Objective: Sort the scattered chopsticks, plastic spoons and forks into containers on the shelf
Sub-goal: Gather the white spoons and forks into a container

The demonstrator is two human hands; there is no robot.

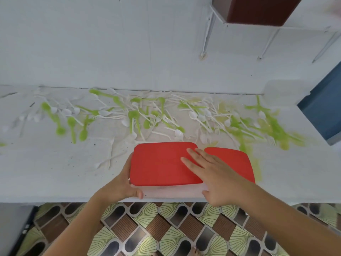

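Red-lidded container [158, 163] sits at near edge of table [55, 172], long axis left-right along that edge. Second red lid [238, 163] just beside it on the right, same lie. Left hand [121, 183] grasps the container's left end, fingers curled round it. Right hand [212, 174] lies flat on the lid, fingers straight, released. Green and white spoons and forks [147, 115] are strewn along the table's far side, pointing every way.

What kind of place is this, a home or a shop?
Probably a home kitchen, though that is not certain: a white counter against a plain wall, plastic cutlery strewn on it beside red-lidded boxes, and patterned floor tiles below.
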